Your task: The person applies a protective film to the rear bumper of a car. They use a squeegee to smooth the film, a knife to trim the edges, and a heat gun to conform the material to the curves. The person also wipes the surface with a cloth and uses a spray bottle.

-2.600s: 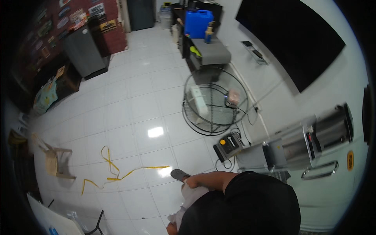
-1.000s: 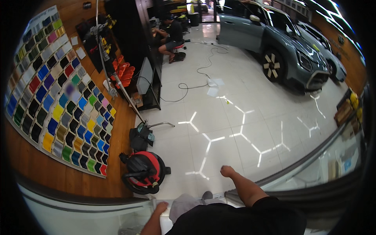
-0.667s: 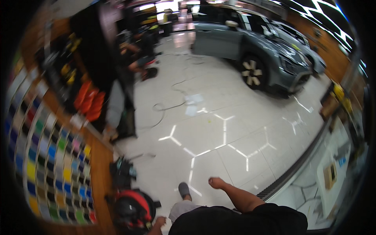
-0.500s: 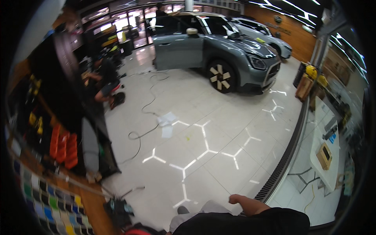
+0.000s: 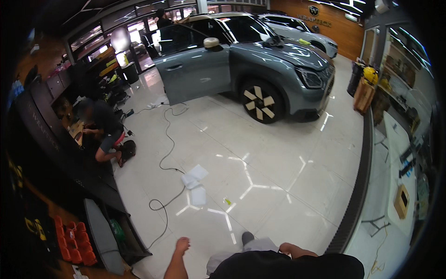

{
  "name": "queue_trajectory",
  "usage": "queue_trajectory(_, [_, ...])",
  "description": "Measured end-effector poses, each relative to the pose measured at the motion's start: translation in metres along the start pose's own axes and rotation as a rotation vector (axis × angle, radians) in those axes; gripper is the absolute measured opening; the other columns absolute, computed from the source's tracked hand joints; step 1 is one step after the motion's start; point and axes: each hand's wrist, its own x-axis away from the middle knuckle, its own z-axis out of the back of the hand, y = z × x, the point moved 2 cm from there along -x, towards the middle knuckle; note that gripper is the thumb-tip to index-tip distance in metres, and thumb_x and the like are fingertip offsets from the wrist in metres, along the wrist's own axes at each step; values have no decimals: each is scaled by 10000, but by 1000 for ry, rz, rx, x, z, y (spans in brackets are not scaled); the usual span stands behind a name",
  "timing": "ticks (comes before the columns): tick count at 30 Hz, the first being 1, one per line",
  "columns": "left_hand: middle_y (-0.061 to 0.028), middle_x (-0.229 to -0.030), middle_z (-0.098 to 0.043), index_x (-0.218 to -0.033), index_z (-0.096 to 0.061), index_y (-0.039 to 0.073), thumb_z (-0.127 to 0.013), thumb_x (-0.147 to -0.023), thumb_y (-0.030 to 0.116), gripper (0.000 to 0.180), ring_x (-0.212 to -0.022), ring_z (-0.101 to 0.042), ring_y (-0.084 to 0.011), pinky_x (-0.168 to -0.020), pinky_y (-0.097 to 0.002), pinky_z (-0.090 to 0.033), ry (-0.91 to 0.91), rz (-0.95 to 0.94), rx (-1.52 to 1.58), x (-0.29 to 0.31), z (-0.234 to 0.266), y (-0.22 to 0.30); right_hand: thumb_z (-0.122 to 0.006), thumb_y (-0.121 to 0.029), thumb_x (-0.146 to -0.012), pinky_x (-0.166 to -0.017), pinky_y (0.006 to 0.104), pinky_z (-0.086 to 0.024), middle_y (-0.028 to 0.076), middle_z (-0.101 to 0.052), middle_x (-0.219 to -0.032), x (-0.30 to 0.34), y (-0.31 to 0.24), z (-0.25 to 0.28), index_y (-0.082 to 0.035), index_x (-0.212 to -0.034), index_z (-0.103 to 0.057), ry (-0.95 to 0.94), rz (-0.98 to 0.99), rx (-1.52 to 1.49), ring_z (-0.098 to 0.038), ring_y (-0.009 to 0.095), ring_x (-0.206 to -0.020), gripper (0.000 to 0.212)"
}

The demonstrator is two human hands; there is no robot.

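My left hand (image 5: 183, 244) hangs over the tiled floor at the lower edge, its fingers curled in with nothing seen in them. Beside my body at the right, my right hand (image 5: 288, 249) is loosely closed, partly hidden by my clothing, and no object shows in it. Both hands are apart from everything around them. Ahead on the floor lie white sheets (image 5: 194, 179) and a small yellow-green scrap (image 5: 227, 201). Farther off stands a grey-green car (image 5: 278, 69) with its near front door (image 5: 197, 74) swung open.
A black cable (image 5: 168, 135) winds across the floor. At the left, a person (image 5: 104, 123) crouches by a dark cabinet (image 5: 46, 116); orange bins (image 5: 74, 242) stand nearer. Another person (image 5: 162, 18) is behind the car. A white table (image 5: 395, 139) bears a cardboard box (image 5: 402, 201).
My view has moved forward and tilted, so the car and sheets look nearer. My left hand has come into view; my right hand has dropped back against my side.
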Motion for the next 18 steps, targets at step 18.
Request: queue_trajectory(18, [-156, -810, -657, -887, -664, -10, -570, -853, 327, 351, -719, -644, -268, -657, -403, -519, -241, 241, -543, -315, 66, 163, -585, -229, -832, -621, 365, -499, 134, -648, -831, -276, -20, 645, -17, -945, -648, 431, -153, -248, -625, 232, -725, 248])
